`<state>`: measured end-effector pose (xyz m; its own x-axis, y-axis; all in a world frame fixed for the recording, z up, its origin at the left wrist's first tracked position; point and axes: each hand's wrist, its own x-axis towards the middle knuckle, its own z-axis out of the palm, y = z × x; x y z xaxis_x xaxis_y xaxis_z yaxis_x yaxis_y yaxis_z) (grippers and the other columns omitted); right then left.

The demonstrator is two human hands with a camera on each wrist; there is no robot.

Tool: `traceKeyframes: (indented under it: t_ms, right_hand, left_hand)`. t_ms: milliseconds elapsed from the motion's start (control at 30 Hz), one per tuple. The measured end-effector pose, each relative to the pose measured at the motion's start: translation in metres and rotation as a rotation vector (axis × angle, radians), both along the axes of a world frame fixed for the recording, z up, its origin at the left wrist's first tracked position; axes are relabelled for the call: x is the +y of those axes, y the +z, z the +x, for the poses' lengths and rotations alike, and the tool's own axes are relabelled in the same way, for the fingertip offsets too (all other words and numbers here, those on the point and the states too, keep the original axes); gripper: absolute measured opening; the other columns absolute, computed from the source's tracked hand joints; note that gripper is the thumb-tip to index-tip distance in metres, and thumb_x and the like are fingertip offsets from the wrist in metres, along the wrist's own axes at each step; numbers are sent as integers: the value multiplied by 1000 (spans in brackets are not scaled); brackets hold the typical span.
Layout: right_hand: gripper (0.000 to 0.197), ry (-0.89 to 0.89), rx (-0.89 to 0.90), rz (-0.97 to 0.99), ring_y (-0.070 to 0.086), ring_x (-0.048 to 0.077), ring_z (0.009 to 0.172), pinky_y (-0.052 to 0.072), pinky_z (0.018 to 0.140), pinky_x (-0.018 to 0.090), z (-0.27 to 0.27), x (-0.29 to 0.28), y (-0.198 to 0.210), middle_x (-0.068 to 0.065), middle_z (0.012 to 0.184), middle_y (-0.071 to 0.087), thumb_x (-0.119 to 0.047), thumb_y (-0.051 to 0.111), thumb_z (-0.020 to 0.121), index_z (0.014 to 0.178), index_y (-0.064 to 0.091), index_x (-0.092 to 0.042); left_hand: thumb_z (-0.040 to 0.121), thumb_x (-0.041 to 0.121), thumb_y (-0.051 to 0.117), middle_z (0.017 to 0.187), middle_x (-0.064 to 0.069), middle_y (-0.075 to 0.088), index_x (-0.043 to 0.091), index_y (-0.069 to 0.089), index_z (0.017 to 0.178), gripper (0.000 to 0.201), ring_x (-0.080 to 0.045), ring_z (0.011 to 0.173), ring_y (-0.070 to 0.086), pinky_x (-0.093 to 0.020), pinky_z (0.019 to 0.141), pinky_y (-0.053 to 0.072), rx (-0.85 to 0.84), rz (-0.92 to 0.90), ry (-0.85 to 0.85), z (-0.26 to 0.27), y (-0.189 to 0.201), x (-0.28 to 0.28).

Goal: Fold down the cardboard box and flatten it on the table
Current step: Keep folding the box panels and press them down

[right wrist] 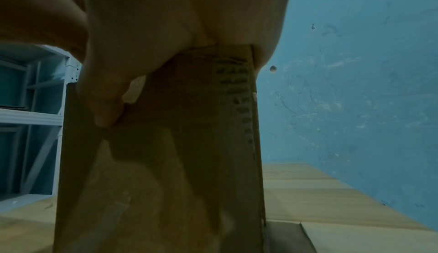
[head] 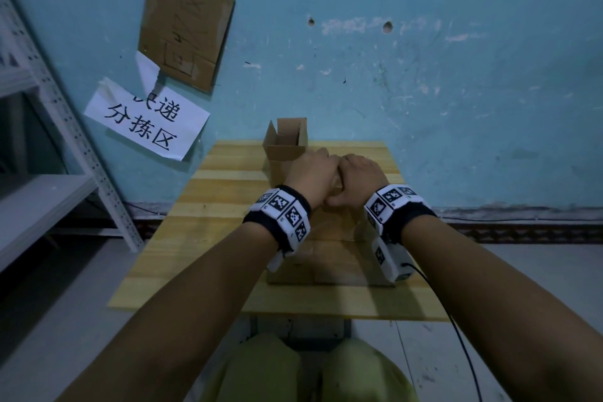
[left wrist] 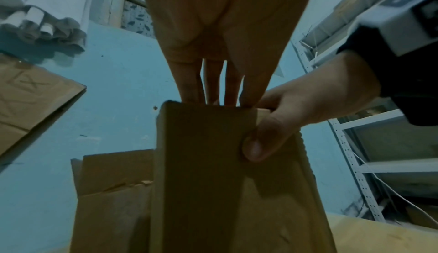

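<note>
A tall brown cardboard box [head: 329,228] stands upright in the middle of the wooden table [head: 195,238], and both hands meet at its top. My left hand [head: 313,173] reaches over the top edge, its fingers [left wrist: 189,88] hooked behind the panel [left wrist: 201,172]. My right hand [head: 359,179] grips the same top edge beside it, thumb [left wrist: 260,144] pressed on the near face. From the right wrist the box [right wrist: 177,163] fills the view, with the thumb [right wrist: 106,107] on it. The fingertips behind the panel are hidden.
A second open cardboard box [head: 287,140] stands at the table's far edge against the blue wall. A cardboard flap [right wrist: 343,238] lies flat on the table by the held box. Metal shelving [head: 49,189] is at the left. A black cable [head: 456,320] hangs off the table's near right.
</note>
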<state>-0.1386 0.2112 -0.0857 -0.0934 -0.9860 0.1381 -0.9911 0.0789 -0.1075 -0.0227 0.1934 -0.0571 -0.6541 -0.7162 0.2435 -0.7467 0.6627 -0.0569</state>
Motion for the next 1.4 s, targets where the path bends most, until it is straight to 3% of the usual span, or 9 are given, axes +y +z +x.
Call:
traceKeyframes:
  t_ms: [133,267,433,767,1033,1167,1267,1300,1400]
  right_hand:
    - [75,8,-4,1,43,29,123,32,104,39,1,1,1,10,132,46,-50,67,71,131,41,-13]
    - [76,2,-12,18,42,28,125,29,106,38,0,0,0,9,133,45,-48,67,72,134,39,-14]
    - [75,0,-10,3,44,28,122,32,105,38,1,0,1,10,130,48,-48,68,71,131,42,-12]
    - [92,5,43,9,39,28,129,28,107,39,-1,-1,0,9,139,41,-62,65,71,141,31,-13]
    - [93,6,44,14,38,28,130,28,108,39,-1,-1,0,9,140,40,-62,64,71,142,29,-14]
    - [91,0,47,12,38,28,130,28,108,39,-1,-1,0,9,140,40,-62,64,72,141,30,-14]
    - [89,2,38,0,39,27,129,29,108,39,-1,-1,0,9,139,42,-60,65,71,140,32,-15]
    - [88,2,34,-3,39,27,128,29,107,38,-1,-1,0,9,139,42,-60,65,71,139,33,-15]
    - [88,-2,33,6,38,27,129,28,108,39,-1,0,0,9,140,41,-60,65,71,139,33,-13]
  left_hand:
    - [95,13,45,116,-12,53,7,56,117,25,-30,113,50,-38,83,46,-5,-21,16,2,0,3]
    - [95,8,44,124,-13,48,6,46,129,34,-31,117,47,-40,86,45,-104,-60,-27,-6,4,11]
    - [98,7,38,127,-16,48,1,45,127,31,-31,117,50,-38,87,46,-145,-55,31,-9,5,4]
    - [95,3,38,112,-19,57,-2,55,109,22,-36,102,59,-39,81,47,128,62,93,4,1,-20]
    - [94,7,40,107,-14,54,11,52,105,17,-31,93,56,-39,81,45,347,180,-12,18,-4,-26]
    - [94,9,40,110,-11,55,13,65,102,26,-30,99,57,-38,82,48,215,224,-23,17,6,-23]
    - [94,28,41,74,-4,53,10,59,76,31,-27,80,58,-29,60,41,204,220,44,11,10,-18]
    - [94,31,43,73,-4,53,10,58,76,32,-26,79,58,-29,59,41,172,182,55,9,10,-18]
    - [94,20,47,101,-10,62,7,62,100,21,-29,97,60,-36,75,48,41,42,61,3,9,-16]
